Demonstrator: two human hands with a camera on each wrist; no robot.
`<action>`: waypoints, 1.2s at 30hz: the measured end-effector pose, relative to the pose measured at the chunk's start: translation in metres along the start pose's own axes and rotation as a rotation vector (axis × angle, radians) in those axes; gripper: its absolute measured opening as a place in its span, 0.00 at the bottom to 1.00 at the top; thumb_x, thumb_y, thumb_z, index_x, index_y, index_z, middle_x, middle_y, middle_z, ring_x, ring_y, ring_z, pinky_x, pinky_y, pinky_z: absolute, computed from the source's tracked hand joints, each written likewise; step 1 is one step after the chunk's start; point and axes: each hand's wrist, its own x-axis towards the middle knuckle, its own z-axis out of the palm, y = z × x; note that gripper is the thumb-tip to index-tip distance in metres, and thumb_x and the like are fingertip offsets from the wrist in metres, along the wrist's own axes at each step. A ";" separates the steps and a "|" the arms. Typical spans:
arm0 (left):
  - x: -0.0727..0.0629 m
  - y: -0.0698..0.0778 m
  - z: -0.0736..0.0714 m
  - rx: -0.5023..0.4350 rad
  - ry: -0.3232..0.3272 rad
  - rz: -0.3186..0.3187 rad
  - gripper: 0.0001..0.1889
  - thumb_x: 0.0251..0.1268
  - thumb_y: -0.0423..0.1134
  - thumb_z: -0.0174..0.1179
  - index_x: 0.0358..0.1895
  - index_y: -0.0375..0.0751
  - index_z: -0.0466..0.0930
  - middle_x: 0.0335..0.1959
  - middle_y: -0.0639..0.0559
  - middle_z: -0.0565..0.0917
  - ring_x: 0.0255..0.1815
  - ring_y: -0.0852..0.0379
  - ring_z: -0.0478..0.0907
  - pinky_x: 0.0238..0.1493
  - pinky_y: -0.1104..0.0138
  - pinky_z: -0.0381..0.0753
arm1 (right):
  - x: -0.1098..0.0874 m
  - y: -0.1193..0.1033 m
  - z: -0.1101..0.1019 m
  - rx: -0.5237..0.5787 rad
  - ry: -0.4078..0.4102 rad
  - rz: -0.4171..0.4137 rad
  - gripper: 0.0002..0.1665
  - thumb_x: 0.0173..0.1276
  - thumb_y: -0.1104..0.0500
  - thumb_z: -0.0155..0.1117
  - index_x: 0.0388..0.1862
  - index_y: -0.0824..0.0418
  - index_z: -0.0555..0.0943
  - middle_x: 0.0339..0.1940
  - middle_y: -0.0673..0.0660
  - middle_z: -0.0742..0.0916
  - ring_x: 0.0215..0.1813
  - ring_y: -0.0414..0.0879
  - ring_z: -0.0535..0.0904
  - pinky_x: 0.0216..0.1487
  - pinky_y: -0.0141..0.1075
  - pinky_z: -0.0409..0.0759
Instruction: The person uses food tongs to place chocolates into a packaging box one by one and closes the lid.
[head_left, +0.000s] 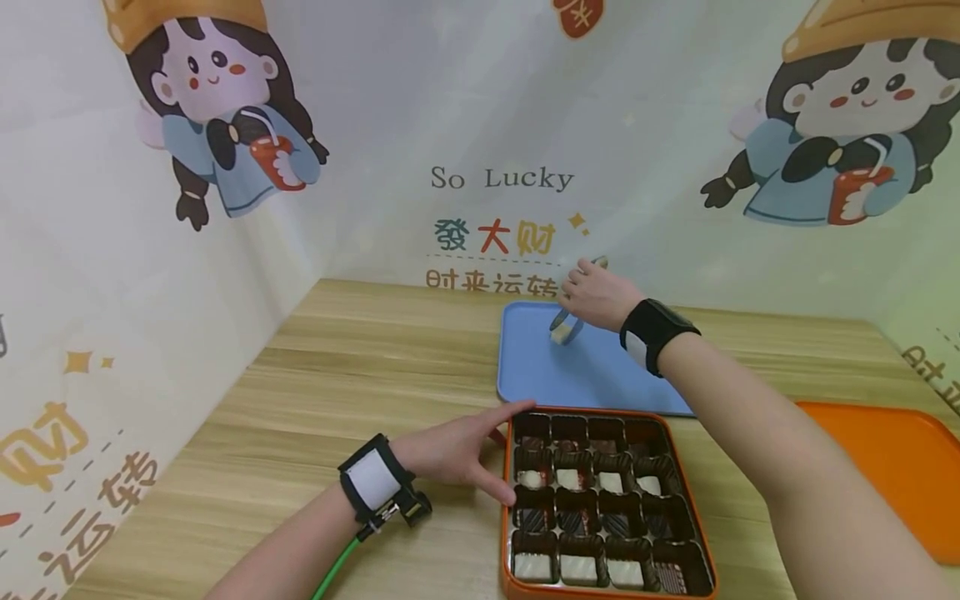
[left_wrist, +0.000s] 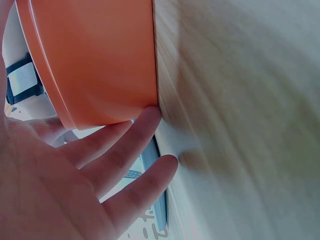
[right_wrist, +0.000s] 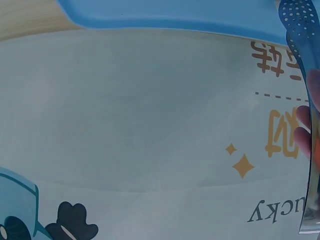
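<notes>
My right hand holds a pair of tongs with perforated blue-grey ends, tips pointing down. Between the tips, over the left part of the blue tray, is a small white chocolate; whether it touches the tray I cannot tell. My left hand spreads its thumb and fingers against the left side and far corner of an orange box. Inside the box, a dark divided insert holds white chocolates and dark ones in rows of compartments.
An orange tray lies at the right, beyond my right forearm. The wooden table ends at a printed cloth backdrop behind the blue tray. The box stands directly in front of the blue tray.
</notes>
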 end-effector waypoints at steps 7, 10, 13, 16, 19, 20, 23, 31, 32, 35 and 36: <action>0.001 0.002 0.002 -0.008 0.002 0.003 0.58 0.60 0.43 0.78 0.86 0.43 0.44 0.82 0.38 0.59 0.67 0.43 0.77 0.70 0.53 0.74 | -0.002 -0.001 0.004 0.002 -0.002 0.002 0.09 0.79 0.58 0.62 0.52 0.56 0.85 0.47 0.55 0.88 0.50 0.52 0.81 0.59 0.44 0.76; 0.002 0.001 0.003 -0.021 0.001 0.001 0.58 0.60 0.43 0.78 0.86 0.44 0.44 0.82 0.39 0.59 0.67 0.43 0.76 0.71 0.53 0.73 | -0.005 -0.004 0.005 0.014 -0.025 0.004 0.11 0.79 0.58 0.62 0.55 0.56 0.85 0.48 0.55 0.88 0.52 0.52 0.81 0.60 0.45 0.76; 0.002 0.000 0.005 -0.027 0.000 0.001 0.58 0.61 0.43 0.78 0.86 0.42 0.43 0.82 0.37 0.58 0.67 0.42 0.76 0.71 0.52 0.73 | -0.009 -0.009 0.009 0.039 -0.017 0.022 0.11 0.78 0.58 0.64 0.55 0.58 0.86 0.48 0.55 0.88 0.51 0.52 0.81 0.59 0.45 0.77; 0.002 -0.001 0.007 -0.021 0.000 -0.007 0.58 0.60 0.43 0.78 0.86 0.42 0.44 0.82 0.36 0.58 0.67 0.42 0.76 0.71 0.52 0.73 | -0.018 -0.013 0.013 0.085 0.011 0.065 0.12 0.76 0.60 0.66 0.55 0.59 0.86 0.49 0.56 0.88 0.51 0.52 0.82 0.58 0.44 0.78; 0.002 -0.001 0.009 -0.017 -0.003 -0.012 0.58 0.60 0.43 0.78 0.86 0.42 0.44 0.82 0.36 0.58 0.67 0.42 0.76 0.70 0.52 0.74 | -0.034 -0.016 0.013 0.160 0.036 0.138 0.13 0.75 0.61 0.67 0.55 0.60 0.86 0.50 0.56 0.88 0.49 0.52 0.81 0.54 0.44 0.78; 0.002 -0.001 0.009 -0.012 -0.003 -0.011 0.58 0.60 0.44 0.78 0.86 0.42 0.44 0.82 0.36 0.58 0.67 0.42 0.76 0.70 0.52 0.73 | -0.040 -0.016 0.012 0.198 0.042 0.168 0.13 0.75 0.62 0.66 0.56 0.61 0.86 0.50 0.57 0.88 0.48 0.53 0.81 0.53 0.44 0.78; 0.002 0.000 0.008 -0.002 0.002 -0.006 0.59 0.59 0.44 0.78 0.85 0.42 0.45 0.81 0.35 0.60 0.67 0.42 0.77 0.70 0.52 0.73 | -0.065 -0.016 0.006 0.343 0.085 0.263 0.14 0.75 0.62 0.67 0.57 0.63 0.85 0.48 0.59 0.87 0.48 0.55 0.81 0.52 0.46 0.78; 0.002 0.001 0.005 0.006 0.008 -0.004 0.59 0.59 0.44 0.79 0.85 0.42 0.45 0.81 0.35 0.60 0.67 0.42 0.76 0.71 0.50 0.73 | -0.146 -0.019 -0.018 0.642 0.237 0.393 0.21 0.65 0.62 0.76 0.56 0.67 0.85 0.46 0.64 0.89 0.47 0.59 0.86 0.48 0.55 0.83; 0.002 0.001 0.004 0.006 0.006 -0.004 0.59 0.59 0.44 0.79 0.85 0.42 0.45 0.81 0.35 0.59 0.67 0.41 0.76 0.71 0.50 0.73 | -0.156 -0.020 -0.022 0.677 0.247 0.398 0.22 0.64 0.62 0.77 0.55 0.67 0.86 0.45 0.64 0.89 0.46 0.60 0.86 0.48 0.56 0.83; 0.002 0.000 0.003 0.000 0.012 -0.004 0.59 0.59 0.44 0.79 0.86 0.43 0.44 0.82 0.35 0.58 0.67 0.41 0.76 0.71 0.49 0.73 | -0.184 -0.021 -0.037 0.757 0.268 0.402 0.23 0.59 0.64 0.79 0.54 0.67 0.87 0.42 0.60 0.89 0.43 0.57 0.86 0.47 0.56 0.83; 0.002 0.000 0.003 -0.003 0.013 -0.004 0.59 0.59 0.44 0.78 0.86 0.43 0.44 0.82 0.35 0.58 0.68 0.40 0.76 0.71 0.49 0.72 | -0.192 -0.022 -0.042 0.767 0.260 0.401 0.24 0.58 0.64 0.80 0.54 0.67 0.87 0.42 0.59 0.89 0.42 0.56 0.85 0.46 0.56 0.83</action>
